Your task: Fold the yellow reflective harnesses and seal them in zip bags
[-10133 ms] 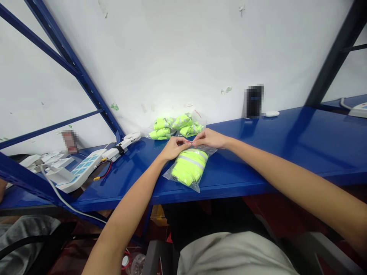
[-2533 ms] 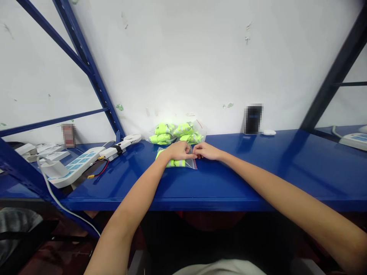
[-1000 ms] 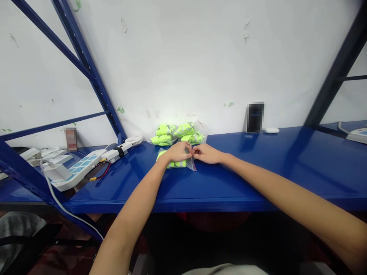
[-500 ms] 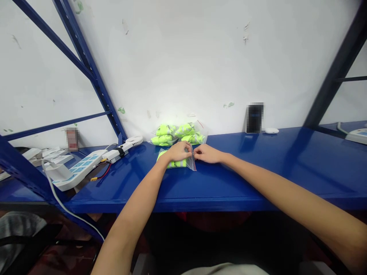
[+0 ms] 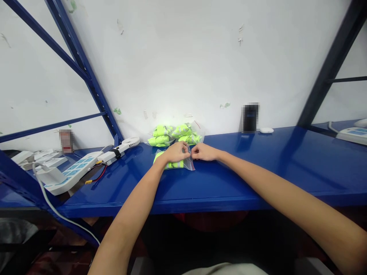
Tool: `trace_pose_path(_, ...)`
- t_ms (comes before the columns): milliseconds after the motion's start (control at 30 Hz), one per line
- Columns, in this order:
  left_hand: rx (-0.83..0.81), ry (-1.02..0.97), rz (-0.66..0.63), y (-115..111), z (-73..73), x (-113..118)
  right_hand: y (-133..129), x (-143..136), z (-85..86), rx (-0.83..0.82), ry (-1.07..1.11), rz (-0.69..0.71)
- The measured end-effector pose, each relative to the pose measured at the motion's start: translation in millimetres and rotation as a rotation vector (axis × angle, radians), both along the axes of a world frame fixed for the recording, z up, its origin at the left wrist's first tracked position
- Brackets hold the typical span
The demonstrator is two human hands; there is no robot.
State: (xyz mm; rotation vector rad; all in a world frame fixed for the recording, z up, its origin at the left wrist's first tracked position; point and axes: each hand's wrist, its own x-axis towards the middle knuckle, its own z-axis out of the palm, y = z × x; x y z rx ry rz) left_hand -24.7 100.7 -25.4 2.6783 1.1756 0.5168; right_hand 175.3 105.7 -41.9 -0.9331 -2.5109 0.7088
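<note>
A clear zip bag with folded neon-yellow, grey-striped cloth inside lies on the blue table, its red-edged opening to the right. My left hand rests over the bag, thumb and fingers pinching its opening. At the same edge, the fingers of my right hand are closed on the bag from the right side. Parts of the bag are hidden beneath my left hand. Just behind, against the wall, several more bags of neon-yellow cloth are heaped together.
On the left lie a white power strip, a white handheld fan and a red-black cable. A dark upright device and a white oval case stand near the wall. Blue shelf posts frame the table.
The view has shifted slightly, so the scene sits a bit further left. My right hand has come closer to the left one along the bag's opening.
</note>
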Motion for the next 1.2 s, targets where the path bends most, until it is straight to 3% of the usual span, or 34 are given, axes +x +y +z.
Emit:
trace_pose_path(367,0.064,0.016,0.064,-0.8,-2.0,6.5,1.6,-8.9,0.8,0.142,-0.069,-0.102)
trace_pose_path(533,0.071,0.007,0.032,0.1,-1.4,8.0,3.7,-8.7,-0.6,0.171,-0.107,-0.128)
trace_pose_path(767,0.106,-0.245,0.051,-7.7,3.9,6.3,14.9,-6.7,-8.7,0.212,-0.109,-0.248)
trace_pose_path(1133,-0.051,-0.423,0.08,4.1,2.0,-0.7,-4.7,2.1,-5.5,0.293,0.014,-0.248)
trace_pose_path(1200,-0.047,-0.451,0.073,4.5,1.3,-0.1,-8.1,1.7,-3.9,0.311,0.07,-0.189)
